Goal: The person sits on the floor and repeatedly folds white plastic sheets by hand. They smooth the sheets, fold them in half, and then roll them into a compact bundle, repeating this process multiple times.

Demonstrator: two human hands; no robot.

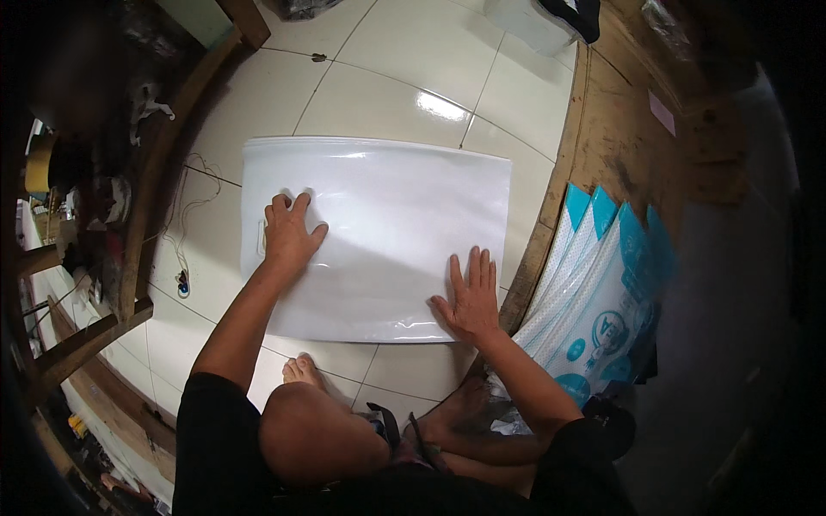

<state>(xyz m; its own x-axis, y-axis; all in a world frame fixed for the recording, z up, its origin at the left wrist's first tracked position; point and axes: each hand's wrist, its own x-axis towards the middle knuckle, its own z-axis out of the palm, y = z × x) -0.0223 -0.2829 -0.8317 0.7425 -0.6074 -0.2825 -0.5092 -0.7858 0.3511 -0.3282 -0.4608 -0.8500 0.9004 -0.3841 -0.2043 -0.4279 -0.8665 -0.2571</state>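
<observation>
A flat pile of glossy white plastic sheets or bags (387,215) lies on the tiled floor before me. A small pale slot-like shape (261,237) shows near its left edge. My left hand (292,236) rests on the left part of the pile, its fingers spread and slightly bent. At the lower right corner, my right hand (472,299) lies flat with fingers stretched out. Neither hand holds anything. How many layers the pile has cannot be made out.
Several white and turquoise printed plastic bags (594,301) lean against a wooden board (551,189) at right. Wooden framing (163,163) with clutter stands at left. A thin wire (179,232) lies on the tiles. A whitish container (533,26) sits at the far right.
</observation>
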